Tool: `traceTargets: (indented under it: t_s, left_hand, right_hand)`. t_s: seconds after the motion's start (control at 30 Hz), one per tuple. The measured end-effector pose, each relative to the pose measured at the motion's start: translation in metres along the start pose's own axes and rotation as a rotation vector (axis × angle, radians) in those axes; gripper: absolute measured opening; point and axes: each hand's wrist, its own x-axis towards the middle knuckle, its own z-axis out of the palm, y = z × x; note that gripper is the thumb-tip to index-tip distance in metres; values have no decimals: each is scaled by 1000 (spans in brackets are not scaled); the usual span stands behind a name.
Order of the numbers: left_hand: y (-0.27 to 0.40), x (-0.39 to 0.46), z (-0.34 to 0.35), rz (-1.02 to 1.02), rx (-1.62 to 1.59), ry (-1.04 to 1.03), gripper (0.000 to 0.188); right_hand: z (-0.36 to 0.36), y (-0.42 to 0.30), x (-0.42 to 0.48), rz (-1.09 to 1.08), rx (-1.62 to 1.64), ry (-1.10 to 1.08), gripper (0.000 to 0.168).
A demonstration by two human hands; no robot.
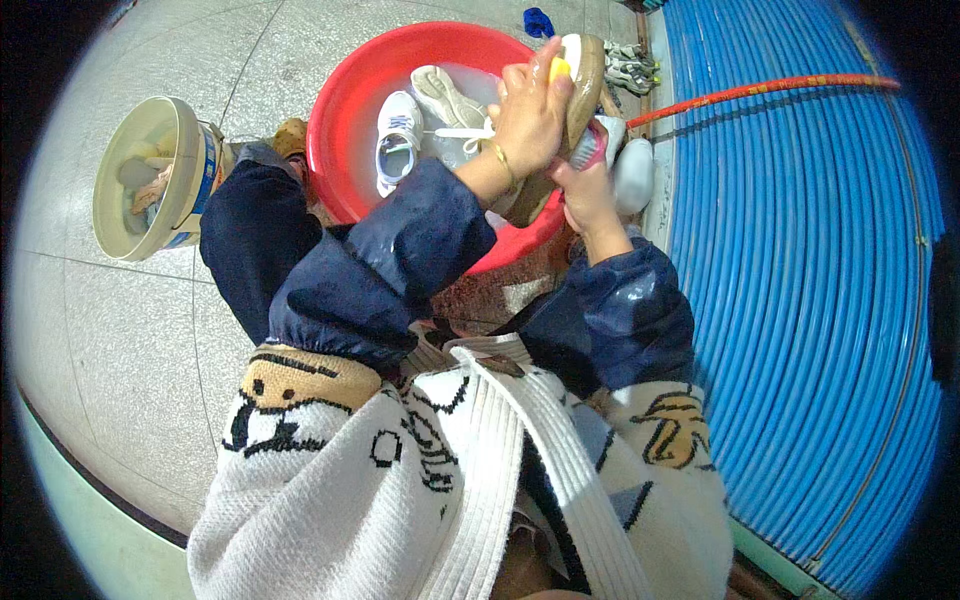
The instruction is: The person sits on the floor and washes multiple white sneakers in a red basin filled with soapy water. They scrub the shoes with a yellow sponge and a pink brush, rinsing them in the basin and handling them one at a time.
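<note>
Over the right side of a red plastic basin point(324, 97), my left hand point(529, 112) grips a white shoe with a tan sole point(585, 90), tilted on its side. A small yellow patch point(559, 70) shows by my left fingers; I cannot tell what it is. My right hand point(589, 195) is closed around a scrub brush point(586, 152) with a pinkish-red body, its pale bristles against the sole. Inside the basin, a white lace-up shoe point(399, 135) and another pale shoe with its sole up point(448, 97) lie in cloudy water. White laces point(469, 135) hang beneath my left hand.
At the left stands a cream bucket point(184, 142) with wet items inside. Right of the basin are a whitish shoe point(634, 176), more shoes point(628, 69) and a red hose point(765, 91) across blue ribbed panelling point(802, 262). A blue cloth-like item point(538, 22) lies beyond.
</note>
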Motion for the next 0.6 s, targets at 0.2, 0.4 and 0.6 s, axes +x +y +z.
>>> traceTargets:
  t_s: [0.2, 0.4, 0.6]
  left_hand:
    - [-41, 35, -31, -597, -853, -88, 37]
    - [-14, -39, -32, 231, 248, -2, 48]
    - [-16, -28, -40, 617, 674, -282, 55]
  right_hand:
    - [17, -8, 0, -151, -779, -144, 89]
    - [1, 50, 9, 101, -207, 11, 76]
    - [-8, 42, 9, 157, -285, -123, 74]
